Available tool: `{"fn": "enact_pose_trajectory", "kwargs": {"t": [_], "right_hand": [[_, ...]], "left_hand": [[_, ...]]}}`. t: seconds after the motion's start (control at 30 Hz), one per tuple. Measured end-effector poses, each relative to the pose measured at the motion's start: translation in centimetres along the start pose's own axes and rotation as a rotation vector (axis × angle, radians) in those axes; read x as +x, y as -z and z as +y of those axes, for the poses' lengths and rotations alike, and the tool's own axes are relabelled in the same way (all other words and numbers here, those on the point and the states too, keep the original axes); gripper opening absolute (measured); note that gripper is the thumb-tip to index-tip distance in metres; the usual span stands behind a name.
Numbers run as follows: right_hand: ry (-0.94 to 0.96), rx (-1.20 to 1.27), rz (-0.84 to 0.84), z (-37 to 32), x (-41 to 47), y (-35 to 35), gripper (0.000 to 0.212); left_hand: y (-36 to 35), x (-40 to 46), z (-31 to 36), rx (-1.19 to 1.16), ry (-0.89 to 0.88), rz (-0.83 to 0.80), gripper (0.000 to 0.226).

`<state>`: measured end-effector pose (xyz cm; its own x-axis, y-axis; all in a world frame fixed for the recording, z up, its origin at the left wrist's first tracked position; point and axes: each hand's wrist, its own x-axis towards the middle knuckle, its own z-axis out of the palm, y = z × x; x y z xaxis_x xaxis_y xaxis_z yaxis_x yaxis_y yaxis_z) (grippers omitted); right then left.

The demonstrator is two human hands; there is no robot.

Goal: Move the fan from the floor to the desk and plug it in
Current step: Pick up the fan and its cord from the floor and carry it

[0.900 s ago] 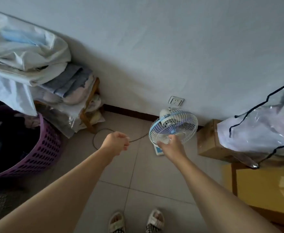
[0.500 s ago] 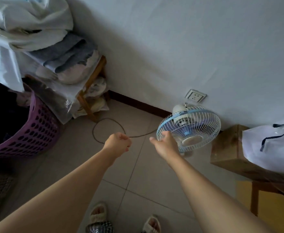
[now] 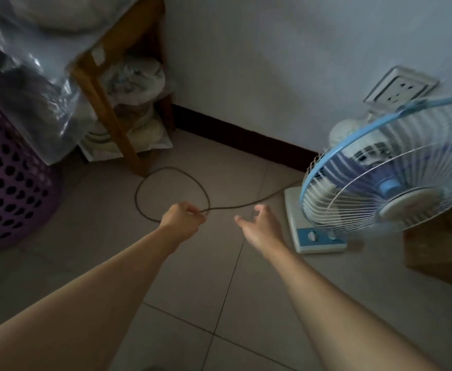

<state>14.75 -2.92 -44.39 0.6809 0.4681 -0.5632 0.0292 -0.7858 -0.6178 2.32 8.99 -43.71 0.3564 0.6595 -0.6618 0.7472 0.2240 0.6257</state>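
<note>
From the head view, the left hand (image 3: pixel 183 219) pinched the dark power cord (image 3: pixel 166 172) where its floor loop crossed. The right hand (image 3: pixel 259 227) hung released, fingers spread, grasping nothing. Just right of it stood the desk fan (image 3: pixel 380 180) on the floor, its cage cut off by the frame edge; the plug was not visible.

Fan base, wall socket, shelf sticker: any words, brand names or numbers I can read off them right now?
No text is readable in the head view.
Fan base control panel: blue strip with two knobs, any markings too blurred to read.
Wall socket: only plug holes show, no lettering visible.
Pale sticker on the wooden shelf frame: too small and blurred to read.
</note>
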Motion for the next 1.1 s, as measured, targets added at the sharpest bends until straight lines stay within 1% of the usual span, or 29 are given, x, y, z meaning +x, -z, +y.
{"fn": "enact_pose_trajectory", "kwargs": {"t": [0.1,0.17,0.3,0.5,0.6,0.7,0.87,1.0,1.1], "right_hand": [[0.013,-0.023,0.017,2.8,3.7,-3.6,0.067],[0.01,-0.037,0.021,3.8,5.5,-4.7,0.067],[0.018,-0.045,0.032,6.2,9.3,-7.3,0.068],[0.031,-0.055,0.034,8.2,12.6,-8.5,0.066],[0.037,-0.043,0.035,9.3,13.6,-8.8,0.069],[0.026,-0.051,0.034,10.3,14.3,-9.1,0.069],[0.021,-0.048,0.054,10.9,15.5,-9.4,0.069],[0.024,-0.072,0.085,11.2,16.1,-9.5,0.066],[0.025,-0.087,0.088,11.6,16.1,-9.6,0.062]], "left_hand": [[-2.0,5.0,-3.5,0.045,-0.017,0.012,0.021],[-2.9,7.2,-4.6,0.088,-0.024,0.029,0.027],[-5.1,12.1,-6.8,0.18,-0.081,0.087,0.032],[-7.4,17.6,-7.8,0.357,-0.188,0.125,0.042],[-8.4,19.5,-8.5,0.471,-0.236,0.132,0.049],[-9.2,21.0,-9.1,0.534,-0.264,0.154,0.053],[-10.1,22.9,-9.5,0.667,-0.259,0.203,0.051],[-10.8,23.6,-9.7,0.796,-0.243,0.246,0.035],[-11.1,23.4,-9.8,0.86,-0.261,0.248,0.03]]}}
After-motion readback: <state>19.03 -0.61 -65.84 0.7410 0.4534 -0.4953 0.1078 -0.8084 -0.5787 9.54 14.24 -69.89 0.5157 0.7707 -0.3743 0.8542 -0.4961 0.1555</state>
